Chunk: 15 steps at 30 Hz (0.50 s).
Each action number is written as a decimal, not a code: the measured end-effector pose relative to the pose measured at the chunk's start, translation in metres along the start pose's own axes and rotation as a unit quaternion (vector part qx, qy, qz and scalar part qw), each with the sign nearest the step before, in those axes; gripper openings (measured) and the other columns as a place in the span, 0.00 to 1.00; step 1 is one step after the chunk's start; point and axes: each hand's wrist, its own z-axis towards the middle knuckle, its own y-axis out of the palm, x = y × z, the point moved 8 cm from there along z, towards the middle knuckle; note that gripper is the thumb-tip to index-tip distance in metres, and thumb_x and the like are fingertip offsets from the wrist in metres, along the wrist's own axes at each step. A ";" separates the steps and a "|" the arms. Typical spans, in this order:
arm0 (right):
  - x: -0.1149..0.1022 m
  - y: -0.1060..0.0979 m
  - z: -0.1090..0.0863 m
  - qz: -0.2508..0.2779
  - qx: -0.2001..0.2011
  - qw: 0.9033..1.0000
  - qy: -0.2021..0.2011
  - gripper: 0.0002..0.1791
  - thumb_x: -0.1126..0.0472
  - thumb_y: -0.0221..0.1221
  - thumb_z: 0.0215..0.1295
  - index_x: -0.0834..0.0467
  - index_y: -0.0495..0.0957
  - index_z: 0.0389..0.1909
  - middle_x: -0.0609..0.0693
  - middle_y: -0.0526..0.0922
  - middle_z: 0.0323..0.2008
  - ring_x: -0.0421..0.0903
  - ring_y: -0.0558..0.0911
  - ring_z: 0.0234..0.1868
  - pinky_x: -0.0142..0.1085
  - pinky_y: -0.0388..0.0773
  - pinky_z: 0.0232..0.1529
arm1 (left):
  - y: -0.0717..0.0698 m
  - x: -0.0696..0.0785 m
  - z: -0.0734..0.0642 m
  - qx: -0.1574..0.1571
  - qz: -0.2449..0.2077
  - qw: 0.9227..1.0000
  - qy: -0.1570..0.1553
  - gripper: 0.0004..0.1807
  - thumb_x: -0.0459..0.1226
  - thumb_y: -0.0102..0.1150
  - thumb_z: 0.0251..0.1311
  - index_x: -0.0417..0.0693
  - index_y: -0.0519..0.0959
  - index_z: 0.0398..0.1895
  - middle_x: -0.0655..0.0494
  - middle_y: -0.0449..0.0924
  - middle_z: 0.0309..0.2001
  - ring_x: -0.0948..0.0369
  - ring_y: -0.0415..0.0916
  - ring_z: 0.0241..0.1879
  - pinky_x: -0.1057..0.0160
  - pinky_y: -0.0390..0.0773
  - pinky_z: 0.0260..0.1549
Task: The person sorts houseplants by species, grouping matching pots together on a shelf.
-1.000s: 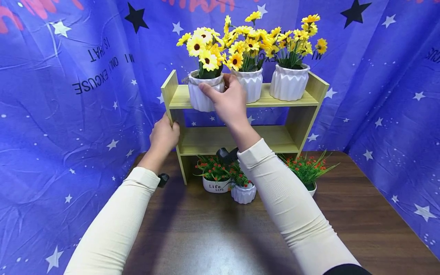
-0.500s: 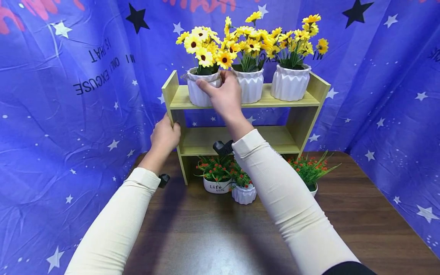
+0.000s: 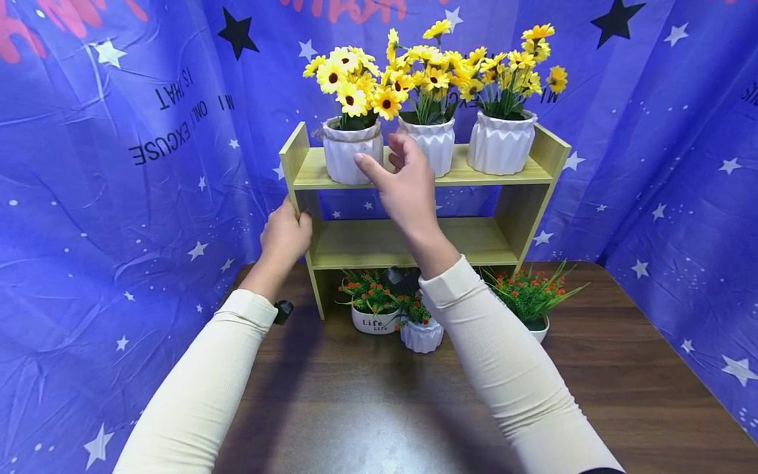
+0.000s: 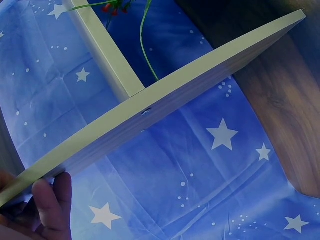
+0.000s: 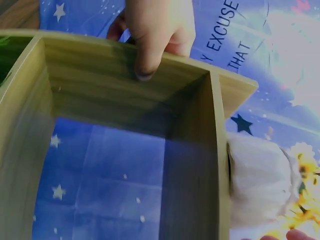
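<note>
My left hand (image 3: 285, 230) grips the left side panel of a light wooden shelf (image 3: 408, 245). The right wrist view shows that hand's thumb (image 5: 147, 62) on the panel's inner face. On the top board, at the left end, stands a white ribbed flowerpot (image 3: 346, 158) with yellow sunflowers and twine round its neck. Just right of it is my right hand (image 3: 411, 191), fingers spread apart and holding nothing; I cannot tell whether the thumb still touches the pot. Behind the fingers stands a second white sunflower pot (image 3: 439, 150), partly covered. A third sunflower pot (image 3: 501, 146) stands at the right end.
Under the shelf, an oval "Life" planter (image 3: 374, 321) and a small white pot (image 3: 422, 337) hold red-flowered plants. Another red-flowered plant (image 3: 533, 293) is partly behind my right forearm. A blue star-patterned curtain (image 3: 118, 230) surrounds the brown wooden table (image 3: 355, 395).
The left sunflower pot moved back from the board's front edge and settled there. Then my right hand let go of it and drew away to the right. My left hand stayed on the panel.
</note>
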 end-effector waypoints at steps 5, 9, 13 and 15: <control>0.004 -0.028 -0.021 0.005 0.011 1.000 -0.026 0.36 0.51 0.72 0.57 0.62 0.71 0.63 0.54 0.77 0.61 0.49 0.77 0.60 0.40 0.74 0.59 | -0.001 0.000 0.000 -0.004 -0.001 1.000 -0.005 0.14 0.43 0.43 0.69 0.46 0.71 0.50 0.37 0.79 0.53 0.36 0.76 0.52 0.33 0.72 0.43; 0.016 -0.049 -0.038 0.001 0.016 0.999 -0.031 0.35 0.54 0.72 0.57 0.62 0.71 0.64 0.53 0.79 0.59 0.47 0.78 0.59 0.41 0.75 0.56 | -0.001 0.000 0.000 -0.009 -0.001 1.000 -0.011 0.15 0.43 0.42 0.70 0.46 0.71 0.52 0.37 0.79 0.54 0.36 0.76 0.53 0.33 0.72 0.43; 0.032 -0.070 -0.057 0.003 0.014 0.999 -0.029 0.35 0.56 0.71 0.58 0.61 0.70 0.64 0.53 0.78 0.60 0.48 0.77 0.60 0.44 0.74 0.56 | 0.000 0.000 -0.001 -0.010 0.001 1.000 -0.009 0.16 0.43 0.42 0.70 0.45 0.71 0.53 0.37 0.78 0.54 0.36 0.76 0.54 0.33 0.72 0.44; 0.041 -0.081 -0.066 0.006 0.015 0.999 -0.029 0.34 0.58 0.71 0.59 0.62 0.70 0.65 0.52 0.78 0.60 0.49 0.77 0.60 0.42 0.74 0.56 | 0.001 0.001 0.000 -0.010 0.001 1.000 -0.007 0.16 0.43 0.42 0.70 0.45 0.71 0.53 0.36 0.78 0.54 0.36 0.75 0.54 0.33 0.72 0.45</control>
